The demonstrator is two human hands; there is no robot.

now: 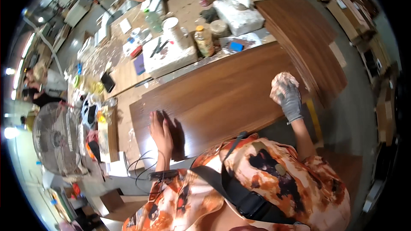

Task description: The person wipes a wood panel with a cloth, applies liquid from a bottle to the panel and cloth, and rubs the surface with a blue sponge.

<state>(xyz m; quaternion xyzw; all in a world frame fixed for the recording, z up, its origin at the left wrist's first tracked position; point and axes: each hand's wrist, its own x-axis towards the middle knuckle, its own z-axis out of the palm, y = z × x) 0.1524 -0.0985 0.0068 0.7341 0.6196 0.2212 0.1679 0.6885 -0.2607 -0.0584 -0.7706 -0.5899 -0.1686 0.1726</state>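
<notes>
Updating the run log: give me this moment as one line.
left hand: bare, at left end of brown panel | right hand: grey-gloved, holding crumpled cloth at panel's right end | nearby: stacked brown boards

The right hand [287,94] wears a gray glove [292,109]; the left hand [161,134] is bare. Below both is a shirt [295,175] with orange, cream and black blotches, crossed by a black strap [213,177] and buckle [253,205].

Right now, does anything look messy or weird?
Yes: pale flecks litter the worktable beyond the brown panel, which looks messy. Also, only the right hand wears a grey glove; the left hand is bare, so they don't match.
</notes>
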